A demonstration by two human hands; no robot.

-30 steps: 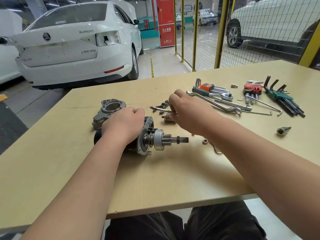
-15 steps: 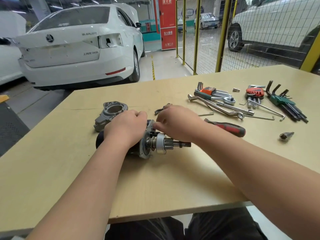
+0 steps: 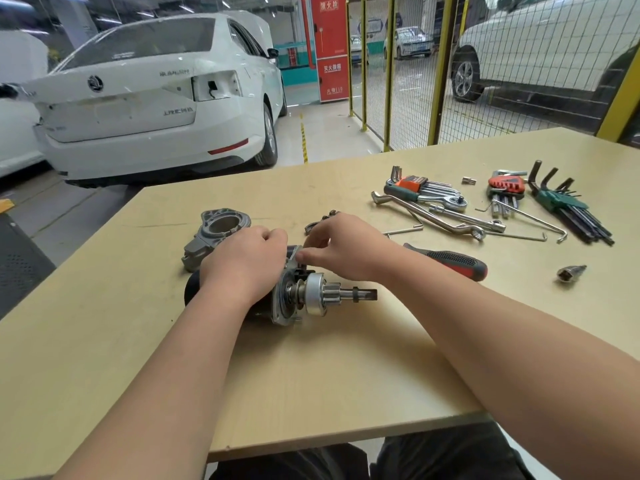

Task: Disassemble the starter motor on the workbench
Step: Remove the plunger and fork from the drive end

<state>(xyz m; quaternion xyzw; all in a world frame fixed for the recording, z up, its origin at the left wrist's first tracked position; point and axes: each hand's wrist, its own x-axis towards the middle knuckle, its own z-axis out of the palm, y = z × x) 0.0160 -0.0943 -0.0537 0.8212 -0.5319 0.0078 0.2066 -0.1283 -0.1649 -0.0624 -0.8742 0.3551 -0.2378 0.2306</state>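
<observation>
The starter motor (image 3: pixel 311 296) lies on its side on the workbench (image 3: pixel 311 368), its pinion gear and shaft pointing right. My left hand (image 3: pixel 242 261) grips the dark motor body from above and hides most of it. My right hand (image 3: pixel 343 247) reaches over the motor's flange, its fingertips pinching at a small part on top of the flange; the part itself is hidden. The removed grey nose housing (image 3: pixel 216 233) lies just behind my left hand. A small metal lever piece (image 3: pixel 325 218) shows behind my right hand.
A red-and-black screwdriver (image 3: pixel 450 263) lies right of my right hand. Wrenches (image 3: pixel 436 216), hex key sets (image 3: pixel 568 206) and a ratchet lie at the back right. A socket bit (image 3: pixel 569 273) sits alone at the right. A white car stands beyond the bench.
My right hand came back from the far parts to the motor's flange, leaving the screwdriver on the bench. My left hand stayed gripping the motor body.
</observation>
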